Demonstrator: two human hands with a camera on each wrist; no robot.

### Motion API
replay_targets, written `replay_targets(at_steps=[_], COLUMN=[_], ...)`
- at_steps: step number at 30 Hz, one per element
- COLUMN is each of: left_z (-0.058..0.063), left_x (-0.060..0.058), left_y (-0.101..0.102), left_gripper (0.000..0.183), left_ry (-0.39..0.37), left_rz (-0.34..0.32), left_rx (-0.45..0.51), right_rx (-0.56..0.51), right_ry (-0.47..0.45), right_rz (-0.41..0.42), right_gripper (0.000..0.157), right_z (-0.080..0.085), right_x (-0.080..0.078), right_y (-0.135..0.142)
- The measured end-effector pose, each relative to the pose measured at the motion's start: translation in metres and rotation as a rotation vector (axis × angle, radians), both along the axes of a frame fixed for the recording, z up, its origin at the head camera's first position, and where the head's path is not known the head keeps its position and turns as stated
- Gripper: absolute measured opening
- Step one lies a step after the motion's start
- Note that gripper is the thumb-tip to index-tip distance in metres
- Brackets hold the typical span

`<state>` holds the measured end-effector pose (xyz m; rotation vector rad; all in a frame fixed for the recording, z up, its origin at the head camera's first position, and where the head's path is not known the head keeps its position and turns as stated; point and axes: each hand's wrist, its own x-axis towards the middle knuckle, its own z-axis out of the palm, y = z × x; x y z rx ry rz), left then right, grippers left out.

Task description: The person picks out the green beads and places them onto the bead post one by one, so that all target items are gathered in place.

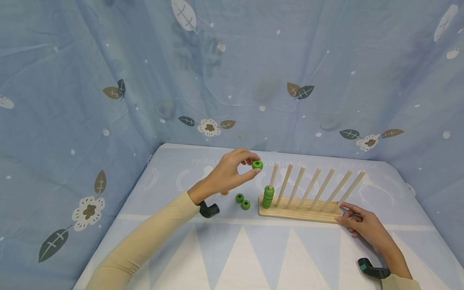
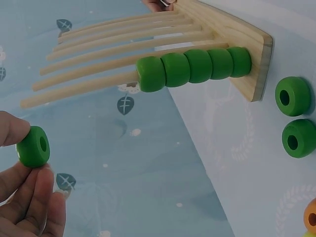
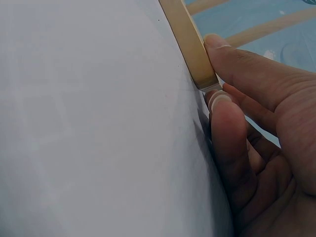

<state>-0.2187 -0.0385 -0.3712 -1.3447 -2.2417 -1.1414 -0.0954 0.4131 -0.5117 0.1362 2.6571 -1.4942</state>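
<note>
In the head view my left hand [image 1: 232,169] pinches a green bead [image 1: 257,164] between thumb and fingers, in the air left of the first peg's top. The left wrist view shows that bead [image 2: 33,147] apart from the peg tips, its hole visible. A wooden peg rack [image 1: 301,214] stands on the table with several upright pegs. Stacked on its leftmost peg are several green beads [image 1: 268,196]; the other pegs are bare. At the rack's right end, my right hand [image 1: 366,225] holds the base corner with thumb and fingertips, seen closely on the base edge [image 3: 190,47].
Two loose green beads [image 1: 239,197] lie on the table left of the rack. An orange bead [image 1: 224,192] sits partly hidden under my left hand, with a yellowish thing [image 2: 310,235] beside it. Patterned blue curtains [image 1: 261,80] enclose the table's back and sides.
</note>
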Motion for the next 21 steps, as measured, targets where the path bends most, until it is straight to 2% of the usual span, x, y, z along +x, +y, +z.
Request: replay_targets(at_steps=[21], left_z=[0.009], left_x=[0.0002], left_y=[0.0072], left_gripper=[0.028], left_ry=[0.028], left_rz=[-0.014], left_rx=[0.0], right_rx=[0.002], right_ry=[-0.019], right_rz=[-0.008], right_gripper=[0.076], right_z=[-0.0008], right_x=[-0.0003], right_y=[0.0002])
